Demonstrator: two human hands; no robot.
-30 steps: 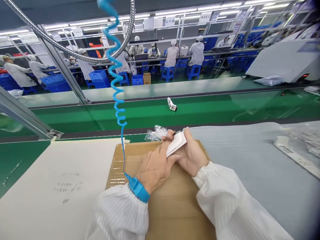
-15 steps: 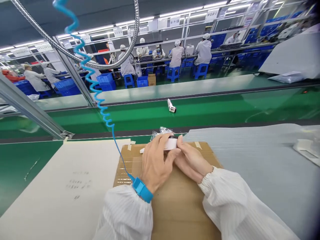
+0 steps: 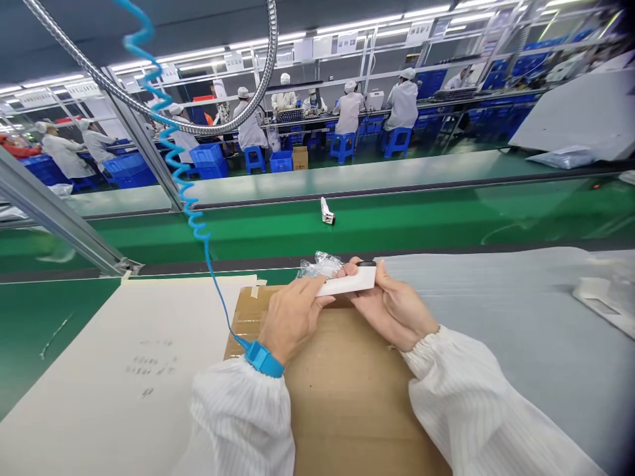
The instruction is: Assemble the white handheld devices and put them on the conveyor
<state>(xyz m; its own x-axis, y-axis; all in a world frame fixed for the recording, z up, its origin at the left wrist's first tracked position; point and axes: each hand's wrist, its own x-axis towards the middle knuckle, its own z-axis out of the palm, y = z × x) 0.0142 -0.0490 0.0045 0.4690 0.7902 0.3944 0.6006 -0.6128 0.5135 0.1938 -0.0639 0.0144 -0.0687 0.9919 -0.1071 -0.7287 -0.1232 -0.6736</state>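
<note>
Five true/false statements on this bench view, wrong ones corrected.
1. Left hand and right hand both hold a white plastic part. True.
2. The blue wrist strap is on the right wrist. False: the strap is on the left.
3. Another white piece lies on the green conveyor belt. True.
4. The sheet with writing is right of the cardboard. False: the sheet is on its left.
5. Crumpled clear plastic sits just beyond the hands. True.

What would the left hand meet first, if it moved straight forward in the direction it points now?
Apart from the white part it holds, the left hand would probably meet the crumpled clear plastic, which appears just beyond it, though the depth is unclear.
</note>
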